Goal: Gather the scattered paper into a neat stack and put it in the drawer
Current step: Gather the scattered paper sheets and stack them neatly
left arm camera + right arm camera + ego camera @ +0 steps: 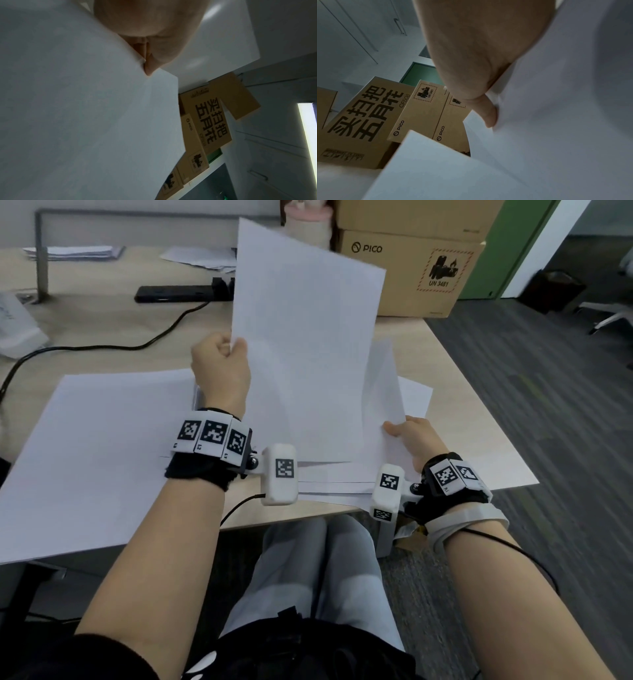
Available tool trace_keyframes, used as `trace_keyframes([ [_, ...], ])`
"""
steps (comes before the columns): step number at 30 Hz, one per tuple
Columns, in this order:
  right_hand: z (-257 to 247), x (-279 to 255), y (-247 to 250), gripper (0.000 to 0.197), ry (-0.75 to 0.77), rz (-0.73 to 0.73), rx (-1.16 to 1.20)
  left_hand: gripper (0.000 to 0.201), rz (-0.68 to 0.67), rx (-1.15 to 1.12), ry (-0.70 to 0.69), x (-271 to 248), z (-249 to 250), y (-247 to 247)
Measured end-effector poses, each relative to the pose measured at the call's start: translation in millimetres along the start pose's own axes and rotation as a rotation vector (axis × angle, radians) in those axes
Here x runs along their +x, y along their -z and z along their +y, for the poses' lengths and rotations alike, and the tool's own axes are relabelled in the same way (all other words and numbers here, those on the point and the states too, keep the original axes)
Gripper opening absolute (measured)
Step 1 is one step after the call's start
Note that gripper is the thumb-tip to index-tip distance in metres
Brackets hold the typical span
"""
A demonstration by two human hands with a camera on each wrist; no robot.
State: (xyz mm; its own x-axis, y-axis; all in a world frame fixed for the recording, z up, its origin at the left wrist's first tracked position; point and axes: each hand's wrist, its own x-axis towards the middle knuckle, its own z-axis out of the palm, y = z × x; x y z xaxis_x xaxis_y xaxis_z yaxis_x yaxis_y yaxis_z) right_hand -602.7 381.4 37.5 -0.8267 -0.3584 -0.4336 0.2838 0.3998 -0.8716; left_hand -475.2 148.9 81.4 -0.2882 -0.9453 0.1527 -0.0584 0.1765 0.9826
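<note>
Above the desk, a white sheet of paper (301, 337) is lifted upright and tilted. My left hand (222, 364) pinches its left edge, thumb against curled fingers; the left wrist view shows that pinch (147, 65) on the sheet (85, 121). My right hand (411, 436) pinches the right edge of a curling sheet (383, 392) just behind it, the thumb (489, 115) on top of the paper (565, 108). More sheets (329, 484) lie fanned beneath both hands. A large sheet (96, 460) lies flat at the left. No drawer is in view.
Stacked cardboard boxes (411, 268) stand at the back right of the wooden desk (102, 323). A black power strip (178, 292) with its cable lies behind the paper. Further papers (202, 258) sit at the back. Grey carpet (548, 405) lies to the right of the desk edge.
</note>
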Motion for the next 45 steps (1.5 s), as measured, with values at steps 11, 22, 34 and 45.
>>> trace_keyframes([
  [11,7,7,-5,0.027,0.078,0.053,0.025,0.019,-0.149,0.123,0.117,-24,-32,-39],
  [22,8,-4,-4,0.006,0.264,0.063,0.094,0.025,-0.348,0.46,0.34,-37,-35,-27],
  [34,-31,-49,-1,0.021,0.661,0.004,0.368,0.025,-0.245,-0.277,-0.013,-46,28,-1],
  [45,-18,-68,3,0.03,0.625,-0.024,0.441,0.012,-0.399,-0.371,-0.056,-76,38,23],
])
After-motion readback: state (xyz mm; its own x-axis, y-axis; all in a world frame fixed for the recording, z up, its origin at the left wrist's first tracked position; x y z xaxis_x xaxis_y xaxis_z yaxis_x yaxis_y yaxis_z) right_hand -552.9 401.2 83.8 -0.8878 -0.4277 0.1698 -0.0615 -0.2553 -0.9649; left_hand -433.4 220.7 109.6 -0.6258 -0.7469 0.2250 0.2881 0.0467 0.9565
